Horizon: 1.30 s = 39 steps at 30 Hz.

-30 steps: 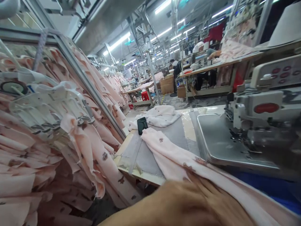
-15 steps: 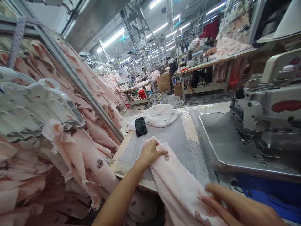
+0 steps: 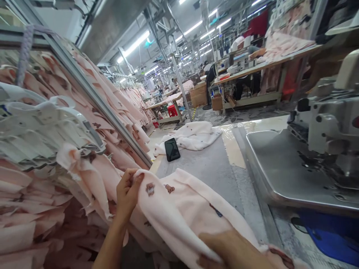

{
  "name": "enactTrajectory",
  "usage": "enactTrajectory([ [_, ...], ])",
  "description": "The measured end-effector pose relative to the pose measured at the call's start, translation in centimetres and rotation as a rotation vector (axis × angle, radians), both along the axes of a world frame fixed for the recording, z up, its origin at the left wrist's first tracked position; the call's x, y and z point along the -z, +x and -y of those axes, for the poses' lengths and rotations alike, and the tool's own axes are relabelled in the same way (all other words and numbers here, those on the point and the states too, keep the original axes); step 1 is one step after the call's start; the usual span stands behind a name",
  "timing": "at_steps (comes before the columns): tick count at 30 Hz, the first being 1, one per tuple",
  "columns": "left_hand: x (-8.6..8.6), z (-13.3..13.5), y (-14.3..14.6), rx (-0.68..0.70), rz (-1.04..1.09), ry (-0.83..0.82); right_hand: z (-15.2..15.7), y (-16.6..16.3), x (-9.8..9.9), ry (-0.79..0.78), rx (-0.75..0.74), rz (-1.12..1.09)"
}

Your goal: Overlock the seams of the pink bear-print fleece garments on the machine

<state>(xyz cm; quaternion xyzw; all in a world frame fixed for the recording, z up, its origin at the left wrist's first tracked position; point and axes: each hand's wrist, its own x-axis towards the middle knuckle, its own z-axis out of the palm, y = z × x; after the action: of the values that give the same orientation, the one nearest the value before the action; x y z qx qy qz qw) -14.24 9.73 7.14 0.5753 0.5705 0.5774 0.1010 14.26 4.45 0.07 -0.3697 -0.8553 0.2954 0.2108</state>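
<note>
The long rack of hanging pale pink printed garments (image 3: pixel 92 112) fills the left of the view, packed too densely to be counted, and several white plastic hangers (image 3: pixel 47 127) are bunched at its near end. One grey industrial sewing machine (image 3: pixel 331 123) with a steel bed plate (image 3: pixel 283 168) stands at the right on the grey-covered work table (image 3: pixel 213 168).

One pale pink fleece garment with small brown bear prints (image 3: pixel 179 209) is held across the table's near edge, lifted at its left end and draping toward the lower right. The left hand (image 3: pixel 127 192) is closed on that left end, thumb and fingers pinching the folded edge. The right hand (image 3: pixel 232 250) lies on or grips the cloth at the bottom of the frame; whether its fingers are closed cannot be told.

The cloth is judged best handled by keeping the pinch on the very edge, both layers even, and the span between the two hands taut, so that no fold is dragged over the table edge.

One white printed garment (image 3: pixel 193 136) lies crumpled at the far end of the table, and one black smartphone (image 3: pixel 172 149) lies just beside it.
</note>
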Motion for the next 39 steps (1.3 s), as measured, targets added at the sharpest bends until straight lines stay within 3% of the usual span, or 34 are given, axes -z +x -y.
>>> enactTrajectory([
  [2,0.3,-0.9,-0.2,0.013,0.016,-0.031,-2.6,-0.4,-0.7,-0.018,-0.056,-0.021],
  [5,1.1,-2.2,0.3,0.116,0.031,-0.123,-5.6,-0.4,-0.5,0.049,0.190,0.097],
  [7,1.7,-2.6,1.2,0.271,-0.004,-0.249,-5.9,-0.1,0.1,0.074,0.255,0.143],
  [10,3.0,-3.1,3.3,0.545,-0.120,-0.468,-4.6,0.1,1.2,0.098,0.142,0.056],
  [12,3.9,-4.0,4.9,0.636,-0.210,-0.564,-3.9,0.1,1.6,0.077,0.081,-0.027],
  [14,4.8,-5.8,6.4,0.581,-0.281,-0.577,-3.9,0.3,1.6,0.053,0.093,-0.059],
  [19,6.6,-10.8,8.3,0.168,-0.353,-0.503,-4.9,1.8,1.1,-0.003,0.206,-0.054],
  [23,7.3,-12.3,8.9,0.066,-0.439,-0.571,-5.6,3.1,1.4,-0.122,0.337,-0.027],
  [30,7.2,-14.1,9.1,0.051,-0.468,-0.721,-7.3,4.6,2.8,-0.258,0.437,-0.053],
  [33,6.4,-15.0,8.9,0.128,-0.414,-0.779,-7.4,4.7,3.0,-0.343,0.392,-0.145],
  [36,4.8,-14.5,8.9,0.271,-0.321,-0.733,-7.3,4.6,3.3,-0.343,0.373,-0.288],
  [39,1.9,-12.4,8.8,0.378,-0.189,-0.537,-7.3,4.5,3.0,-0.238,0.359,-0.433],
])
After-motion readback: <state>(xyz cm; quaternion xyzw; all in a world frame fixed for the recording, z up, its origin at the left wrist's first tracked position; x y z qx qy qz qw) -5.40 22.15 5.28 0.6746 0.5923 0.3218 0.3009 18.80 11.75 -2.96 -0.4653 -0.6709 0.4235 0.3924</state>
